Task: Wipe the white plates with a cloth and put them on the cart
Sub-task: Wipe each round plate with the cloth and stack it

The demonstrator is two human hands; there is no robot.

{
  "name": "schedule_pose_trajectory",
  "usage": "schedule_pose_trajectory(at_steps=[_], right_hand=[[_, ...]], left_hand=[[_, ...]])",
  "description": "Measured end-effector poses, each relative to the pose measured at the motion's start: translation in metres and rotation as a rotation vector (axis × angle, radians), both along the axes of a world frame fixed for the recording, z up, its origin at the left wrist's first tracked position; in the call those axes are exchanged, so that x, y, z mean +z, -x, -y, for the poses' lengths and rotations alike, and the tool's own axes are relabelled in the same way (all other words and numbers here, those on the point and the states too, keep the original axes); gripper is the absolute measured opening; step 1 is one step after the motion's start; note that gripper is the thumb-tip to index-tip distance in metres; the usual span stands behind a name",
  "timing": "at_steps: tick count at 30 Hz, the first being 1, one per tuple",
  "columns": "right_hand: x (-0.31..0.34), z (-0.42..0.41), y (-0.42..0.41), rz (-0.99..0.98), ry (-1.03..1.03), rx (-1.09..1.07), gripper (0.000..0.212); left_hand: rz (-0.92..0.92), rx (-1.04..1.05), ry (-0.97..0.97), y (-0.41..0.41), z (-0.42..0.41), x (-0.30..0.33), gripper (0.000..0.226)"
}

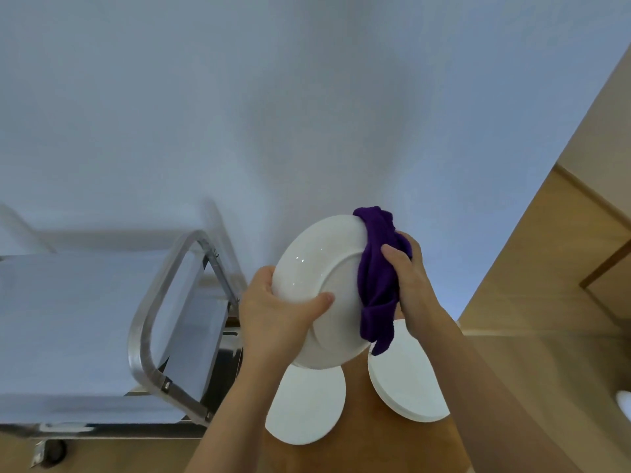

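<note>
My left hand [273,312] grips a white plate [317,268] by its lower left rim, thumb across its underside, which faces me. My right hand [406,278] holds a purple cloth [377,285] against the plate's right edge, the cloth wrapped over the rim and hanging below. Two more white plates lie flat on the wooden table below: one [304,407] under my left wrist, one stack [406,380] under my right forearm. The metal cart [153,302] with a pale top stands to the left.
The cart's steel handle loop [177,268] rises close to my left hand, a wheel [51,452] at the bottom left. A white wall fills the background. Wooden panelling [546,268] runs along the right. A white object [623,404] peeks in at the right edge.
</note>
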State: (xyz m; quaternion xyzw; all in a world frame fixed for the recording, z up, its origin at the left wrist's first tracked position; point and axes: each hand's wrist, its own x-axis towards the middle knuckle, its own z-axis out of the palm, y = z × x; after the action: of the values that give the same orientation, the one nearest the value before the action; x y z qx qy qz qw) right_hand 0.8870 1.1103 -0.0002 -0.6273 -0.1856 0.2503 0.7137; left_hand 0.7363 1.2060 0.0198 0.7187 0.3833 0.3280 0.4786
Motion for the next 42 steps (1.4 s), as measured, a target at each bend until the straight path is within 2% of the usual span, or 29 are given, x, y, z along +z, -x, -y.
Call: schedule_pose_trajectory(at_steps=[2,4,7,10,12,16,18,20,22,24,26,28,32,34,38,40,42], right_hand=[[0.0,-0.007,0.01,0.074,0.073,-0.075,0.077],[0.001,-0.015,0.021,0.151,0.112,-0.193,0.086],[0.004,-0.017,0.02,0.137,0.014,-0.266,0.067],[-0.001,-0.014,0.004,-0.027,-0.03,-0.227,0.058],[-0.007,-0.014,0.002,-0.13,-0.011,-0.174,0.057],[-0.013,-0.025,0.015,-0.238,-0.034,-0.171,0.072],[-0.015,-0.032,0.023,-0.267,-0.058,-0.197,0.064],[-0.017,-0.035,0.023,-0.281,-0.05,-0.195,0.055],[-0.016,-0.029,0.013,-0.338,-0.094,-0.093,0.05],[-0.01,-0.013,-0.003,-0.394,-0.071,0.088,0.046],[-0.004,0.0,-0.017,-0.31,0.096,0.259,0.044],[-0.002,0.003,-0.022,-0.2,0.246,0.333,0.037],[0.0,-0.003,-0.016,-0.218,0.343,0.284,0.032],[-0.003,-0.002,-0.008,-0.254,0.325,0.294,0.029],[-0.015,-0.003,0.014,-0.354,0.255,0.162,0.021],[-0.021,-0.006,0.025,-0.383,0.219,0.071,0.021],[-0.026,-0.01,0.038,-0.378,0.187,0.019,0.017]], left_hand=[[-0.057,-0.029,-0.048,-0.004,0.005,0.002,0.049],[-0.119,-0.046,-0.091,-0.006,0.01,0.005,0.049],[-0.083,-0.022,-0.081,-0.004,0.016,0.008,0.049],[0.066,0.034,-0.008,-0.001,0.017,0.011,0.049],[0.172,0.089,0.047,0.0,0.015,0.013,0.051],[0.328,0.208,0.226,-0.011,0.014,0.013,0.051],[0.371,0.255,0.333,-0.019,0.013,0.013,0.053],[0.311,0.262,0.341,-0.021,0.011,0.014,0.056],[0.284,0.1,0.385,-0.015,0.005,0.01,0.056],[0.354,-0.307,0.664,0.001,-0.007,0.01,0.062],[0.401,-0.668,0.993,0.015,-0.022,0.011,0.066],[0.411,-0.751,1.126,0.023,-0.033,0.004,0.064],[0.466,-0.556,1.081,0.02,-0.032,-0.004,0.028],[0.47,-0.456,1.054,0.014,-0.029,-0.005,0.03],[0.416,-0.249,0.958,0.005,-0.017,-0.003,0.054],[0.379,-0.165,0.896,-0.001,-0.005,-0.006,0.053],[0.314,-0.141,0.813,-0.011,0.007,-0.011,0.039]])
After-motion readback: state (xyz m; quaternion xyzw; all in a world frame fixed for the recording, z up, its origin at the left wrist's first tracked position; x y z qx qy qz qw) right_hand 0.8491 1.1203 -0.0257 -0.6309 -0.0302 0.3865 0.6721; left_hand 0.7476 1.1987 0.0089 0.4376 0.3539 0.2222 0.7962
